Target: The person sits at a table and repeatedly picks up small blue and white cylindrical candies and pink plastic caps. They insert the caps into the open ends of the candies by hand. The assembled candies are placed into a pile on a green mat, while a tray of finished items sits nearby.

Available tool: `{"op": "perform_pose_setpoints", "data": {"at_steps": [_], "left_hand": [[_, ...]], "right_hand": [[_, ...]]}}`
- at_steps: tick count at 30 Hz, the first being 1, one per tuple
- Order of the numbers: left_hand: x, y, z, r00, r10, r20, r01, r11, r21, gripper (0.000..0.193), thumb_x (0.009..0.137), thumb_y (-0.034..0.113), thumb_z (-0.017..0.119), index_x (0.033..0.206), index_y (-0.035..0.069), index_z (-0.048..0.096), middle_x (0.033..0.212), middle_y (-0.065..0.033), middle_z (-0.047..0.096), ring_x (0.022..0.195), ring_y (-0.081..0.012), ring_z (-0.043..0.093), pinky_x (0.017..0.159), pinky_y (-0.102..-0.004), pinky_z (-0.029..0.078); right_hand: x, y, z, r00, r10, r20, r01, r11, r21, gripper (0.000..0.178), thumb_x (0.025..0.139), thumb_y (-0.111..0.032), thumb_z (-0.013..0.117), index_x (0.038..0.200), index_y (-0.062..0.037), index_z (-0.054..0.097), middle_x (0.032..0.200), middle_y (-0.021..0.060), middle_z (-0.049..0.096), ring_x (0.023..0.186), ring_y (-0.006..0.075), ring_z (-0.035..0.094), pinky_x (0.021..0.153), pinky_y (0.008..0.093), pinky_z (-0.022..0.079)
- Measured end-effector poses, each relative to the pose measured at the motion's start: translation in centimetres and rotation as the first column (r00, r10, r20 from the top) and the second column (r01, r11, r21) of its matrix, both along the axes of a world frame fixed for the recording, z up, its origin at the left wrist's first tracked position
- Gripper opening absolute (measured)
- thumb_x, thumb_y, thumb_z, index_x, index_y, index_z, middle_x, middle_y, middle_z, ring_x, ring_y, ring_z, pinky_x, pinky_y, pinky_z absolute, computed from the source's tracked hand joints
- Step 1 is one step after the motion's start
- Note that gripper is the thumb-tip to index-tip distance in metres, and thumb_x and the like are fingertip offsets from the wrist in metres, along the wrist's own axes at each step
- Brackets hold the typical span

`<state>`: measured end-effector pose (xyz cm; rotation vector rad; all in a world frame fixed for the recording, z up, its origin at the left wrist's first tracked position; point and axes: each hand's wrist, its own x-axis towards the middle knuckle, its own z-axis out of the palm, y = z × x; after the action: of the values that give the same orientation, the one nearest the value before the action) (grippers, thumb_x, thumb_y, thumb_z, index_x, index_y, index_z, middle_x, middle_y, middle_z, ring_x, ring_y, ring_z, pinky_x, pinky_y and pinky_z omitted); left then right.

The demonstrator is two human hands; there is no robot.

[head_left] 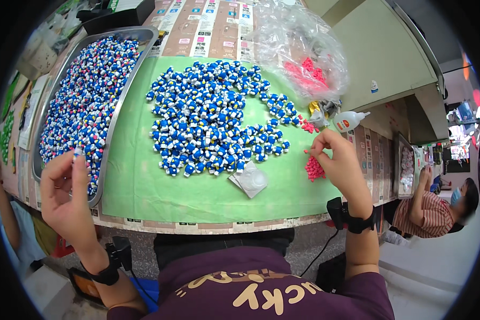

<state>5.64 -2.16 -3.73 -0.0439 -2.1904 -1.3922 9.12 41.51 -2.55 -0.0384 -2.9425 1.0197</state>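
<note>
My left hand (pixel 68 192) is raised over the near end of a metal tray (pixel 124 88) crowded with small blue-and-white figures with pink bits. Its fingers are closed, and a small whitish figure (pixel 78 152) shows at the fingertips. On the right, my right hand (pixel 333 160) is pinched just above a small heap of pink pieces (pixel 314 168); a tiny pink piece (pixel 306 151) shows by its fingertips. Between the hands, a large pile of blue-and-white figures (pixel 197 117) lies on a green cloth (pixel 144 200). A small clear round dish (pixel 253 180) rests on a pale square near its front edge.
Behind the right hand lie a white squeeze bottle (pixel 349 121), a crumpled gold-and-silver packet (pixel 321 112) and more loose pink pieces (pixel 308 126). A clear plastic bag (pixel 298 48) with pink pieces stands farther back. At the far right, a masked person (pixel 429 210) sits by another tray (pixel 405 170).
</note>
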Motion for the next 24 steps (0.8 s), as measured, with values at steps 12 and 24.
{"op": "perform_pose_setpoints", "data": {"at_steps": [12, 24], "left_hand": [[1.1, 8.7, 0.3, 0.823, -0.511, 0.248, 0.568, 0.739, -0.363, 0.025, 0.079, 0.0, 0.072, 0.102, 0.003, 0.064, 0.104, -0.0102, 0.06, 0.084, -0.0271, 0.062, 0.071, -0.0353, 0.051], [1.1, 10.4, -0.4, 0.812, -0.486, 0.322, 0.583, 0.666, -0.465, 0.021, 0.077, -0.003, 0.066, 0.098, 0.0, 0.064, 0.088, -0.0112, 0.055, 0.073, -0.0259, 0.062, 0.063, -0.035, 0.052]], "right_hand": [[-0.2, -1.7, -0.1, 0.98, 0.198, 0.016, -0.198, 0.973, 0.114, 0.016, 0.073, 0.011, 0.056, 0.081, -0.0016, 0.05, 0.071, 0.0106, 0.055, 0.068, 0.0282, 0.058, 0.067, 0.0379, 0.046], [1.9, -6.4, 4.1, 0.961, 0.273, -0.045, -0.277, 0.946, -0.168, 0.023, 0.078, 0.009, 0.065, 0.083, -0.0076, 0.05, 0.087, 0.0038, 0.063, 0.083, 0.0234, 0.061, 0.085, 0.0348, 0.041]]}}
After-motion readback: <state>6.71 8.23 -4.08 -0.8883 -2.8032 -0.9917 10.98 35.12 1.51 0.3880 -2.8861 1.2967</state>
